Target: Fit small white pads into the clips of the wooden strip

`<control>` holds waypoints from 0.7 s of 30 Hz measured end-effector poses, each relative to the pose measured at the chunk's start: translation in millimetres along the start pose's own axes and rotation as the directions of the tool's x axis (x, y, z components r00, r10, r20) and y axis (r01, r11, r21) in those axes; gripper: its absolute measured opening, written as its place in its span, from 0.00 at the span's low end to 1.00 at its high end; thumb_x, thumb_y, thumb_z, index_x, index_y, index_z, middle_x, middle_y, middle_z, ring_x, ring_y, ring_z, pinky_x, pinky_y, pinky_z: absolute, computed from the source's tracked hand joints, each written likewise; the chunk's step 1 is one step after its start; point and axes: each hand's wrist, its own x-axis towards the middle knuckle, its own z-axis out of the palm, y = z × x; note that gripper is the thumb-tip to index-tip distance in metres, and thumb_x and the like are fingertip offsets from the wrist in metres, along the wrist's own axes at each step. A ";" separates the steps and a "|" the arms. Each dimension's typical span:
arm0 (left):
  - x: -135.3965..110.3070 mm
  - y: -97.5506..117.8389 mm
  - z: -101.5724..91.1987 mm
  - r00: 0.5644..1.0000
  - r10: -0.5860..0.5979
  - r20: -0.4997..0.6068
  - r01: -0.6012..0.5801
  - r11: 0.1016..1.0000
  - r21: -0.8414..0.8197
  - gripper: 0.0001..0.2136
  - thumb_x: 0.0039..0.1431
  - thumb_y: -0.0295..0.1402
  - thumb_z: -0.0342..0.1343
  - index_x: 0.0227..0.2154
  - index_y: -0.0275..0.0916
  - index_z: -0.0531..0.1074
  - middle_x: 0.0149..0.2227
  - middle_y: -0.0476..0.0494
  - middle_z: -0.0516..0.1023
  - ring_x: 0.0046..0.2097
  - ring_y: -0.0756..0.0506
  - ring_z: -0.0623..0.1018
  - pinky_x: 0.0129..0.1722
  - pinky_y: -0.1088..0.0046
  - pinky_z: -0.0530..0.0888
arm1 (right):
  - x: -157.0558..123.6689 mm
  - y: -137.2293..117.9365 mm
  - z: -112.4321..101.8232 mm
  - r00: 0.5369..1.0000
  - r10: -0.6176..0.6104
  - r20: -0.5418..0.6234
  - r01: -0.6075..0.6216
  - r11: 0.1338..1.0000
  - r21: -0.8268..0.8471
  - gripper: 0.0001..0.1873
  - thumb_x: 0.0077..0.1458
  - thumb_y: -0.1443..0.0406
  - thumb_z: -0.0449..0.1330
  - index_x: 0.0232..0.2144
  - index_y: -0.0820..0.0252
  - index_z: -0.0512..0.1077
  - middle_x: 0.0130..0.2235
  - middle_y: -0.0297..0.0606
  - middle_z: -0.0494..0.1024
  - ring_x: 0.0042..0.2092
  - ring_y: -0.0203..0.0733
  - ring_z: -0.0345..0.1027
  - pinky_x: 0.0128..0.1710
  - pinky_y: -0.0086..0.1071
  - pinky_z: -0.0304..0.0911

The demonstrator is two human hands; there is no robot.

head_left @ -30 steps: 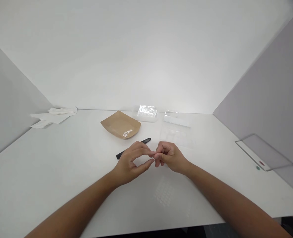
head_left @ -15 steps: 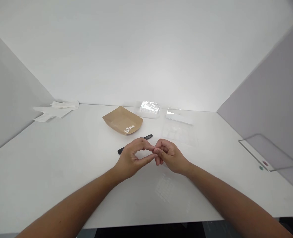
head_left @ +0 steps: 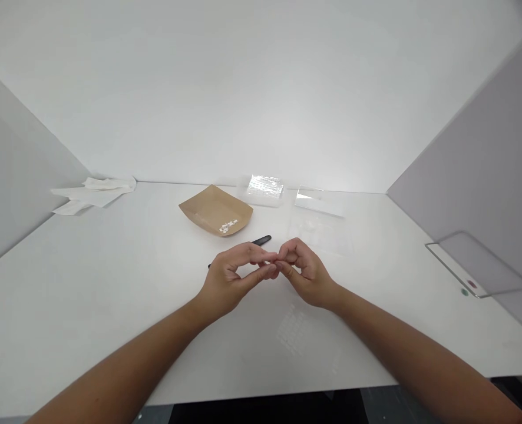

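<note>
My left hand [head_left: 232, 278] and my right hand [head_left: 303, 272] meet above the middle of the white table [head_left: 111, 277], fingertips touching in a pinch. Whatever sits between the fingertips is too small to name. Just behind the hands lies a black pen-like tool [head_left: 259, 241], partly hidden by my left hand. A clear sheet with small square pieces [head_left: 294, 333] lies on the table in front of the hands.
A brown paper tray [head_left: 214, 210] holding several small white bits stands behind the hands. Clear plastic packs [head_left: 265, 189] and a clear tray [head_left: 320, 227] lie at the back. White tissues [head_left: 91, 193] sit far left. A clear panel [head_left: 479, 265] leans at the right wall.
Both hands have stayed together, rising slightly and shifting a little away from me. My left fingers have curled closer to the right fingertips. The view has tilted slightly.
</note>
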 end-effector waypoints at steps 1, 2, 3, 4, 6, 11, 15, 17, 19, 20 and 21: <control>-0.3 0.5 -0.7 1.000 -0.020 -0.003 0.020 1.000 0.011 0.08 0.65 0.35 0.66 0.45 0.47 0.85 0.38 0.45 0.83 0.38 0.46 0.83 0.40 0.67 0.82 | -0.1 0.0 -0.6 1.000 -0.027 0.005 0.027 0.999 -0.019 0.10 0.72 0.55 0.58 0.43 0.53 0.64 0.37 0.37 0.84 0.41 0.43 0.80 0.43 0.40 0.72; -0.6 1.0 -1.2 0.999 -0.037 -0.011 0.037 0.999 0.019 0.08 0.65 0.35 0.66 0.45 0.47 0.85 0.37 0.44 0.83 0.39 0.45 0.83 0.40 0.68 0.82 | -0.1 -0.2 -1.2 0.999 -0.050 0.009 0.051 0.998 -0.034 0.10 0.72 0.56 0.58 0.42 0.53 0.64 0.36 0.37 0.84 0.40 0.42 0.81 0.43 0.40 0.72; -0.9 1.5 -1.6 0.999 -0.050 -0.018 0.051 0.998 0.022 0.08 0.65 0.36 0.66 0.45 0.46 0.85 0.37 0.44 0.84 0.39 0.45 0.83 0.41 0.68 0.81 | 0.0 -0.7 -1.9 0.998 -0.066 0.010 0.067 0.997 -0.050 0.09 0.72 0.57 0.58 0.42 0.54 0.64 0.36 0.37 0.85 0.39 0.42 0.81 0.42 0.39 0.73; -1.3 1.9 -1.7 0.998 -0.061 -0.025 0.062 0.998 0.016 0.08 0.64 0.36 0.66 0.45 0.46 0.86 0.37 0.44 0.84 0.39 0.45 0.83 0.42 0.68 0.81 | 0.0 -1.3 -2.4 0.997 -0.075 0.007 0.075 0.995 -0.068 0.09 0.72 0.57 0.58 0.42 0.54 0.64 0.36 0.37 0.85 0.39 0.42 0.81 0.41 0.38 0.73; -1.9 2.0 -1.4 0.996 -0.083 -0.021 0.083 0.996 -0.012 0.09 0.64 0.36 0.67 0.45 0.45 0.86 0.37 0.44 0.85 0.40 0.45 0.83 0.43 0.68 0.81 | 0.0 -3.0 -3.2 0.997 -0.080 -0.003 0.079 0.990 -0.118 0.09 0.72 0.58 0.58 0.42 0.54 0.65 0.37 0.37 0.85 0.40 0.41 0.82 0.40 0.36 0.72; -2.6 1.2 0.4 0.988 -0.153 -0.009 0.152 0.985 -0.079 0.07 0.63 0.36 0.68 0.43 0.45 0.86 0.37 0.46 0.86 0.40 0.45 0.84 0.46 0.69 0.81 | -1.2 -5.6 -3.5 0.993 -0.120 -0.019 0.111 0.961 -0.252 0.07 0.73 0.59 0.57 0.43 0.55 0.66 0.37 0.38 0.84 0.40 0.40 0.81 0.36 0.32 0.71; -1.9 1.4 0.6 0.985 -0.173 0.003 0.172 0.976 -0.133 0.07 0.63 0.37 0.68 0.40 0.41 0.84 0.37 0.43 0.86 0.40 0.43 0.84 0.44 0.66 0.82 | -1.3 -2.5 -4.1 0.982 -0.188 -0.024 0.168 0.925 -0.341 0.06 0.72 0.60 0.58 0.42 0.56 0.67 0.36 0.37 0.83 0.37 0.38 0.79 0.32 0.29 0.69; -1.6 1.5 0.6 0.984 -0.176 -0.003 0.174 0.977 -0.124 0.07 0.63 0.37 0.68 0.40 0.40 0.83 0.38 0.42 0.86 0.40 0.43 0.84 0.43 0.66 0.81 | -0.5 0.1 -4.6 0.965 -0.261 -0.035 0.226 0.888 -0.400 0.05 0.71 0.61 0.59 0.41 0.56 0.69 0.33 0.34 0.82 0.34 0.36 0.77 0.31 0.29 0.68; -1.4 1.8 0.9 0.984 -0.176 -0.018 0.173 0.980 -0.095 0.07 0.63 0.37 0.68 0.39 0.40 0.83 0.39 0.41 0.86 0.41 0.43 0.84 0.43 0.66 0.81 | 1.0 2.0 -5.3 0.938 -0.346 -0.035 0.292 0.839 -0.459 0.05 0.69 0.62 0.61 0.39 0.56 0.70 0.32 0.32 0.81 0.32 0.34 0.74 0.30 0.28 0.67; -1.3 1.9 1.1 0.984 -0.176 -0.027 0.173 0.982 -0.079 0.08 0.63 0.38 0.68 0.39 0.40 0.83 0.39 0.41 0.86 0.42 0.43 0.84 0.44 0.66 0.81 | 1.8 2.4 -5.6 0.921 -0.389 -0.029 0.327 0.812 -0.484 0.06 0.69 0.62 0.62 0.38 0.56 0.71 0.31 0.32 0.80 0.32 0.34 0.73 0.30 0.28 0.67; -1.2 2.1 1.5 0.984 -0.177 -0.035 0.175 0.982 -0.067 0.08 0.63 0.38 0.68 0.39 0.40 0.83 0.40 0.41 0.86 0.42 0.43 0.84 0.44 0.67 0.81 | 2.8 2.5 -5.8 0.904 -0.428 -0.018 0.361 0.785 -0.503 0.06 0.68 0.62 0.63 0.37 0.56 0.71 0.31 0.32 0.80 0.32 0.34 0.72 0.30 0.28 0.67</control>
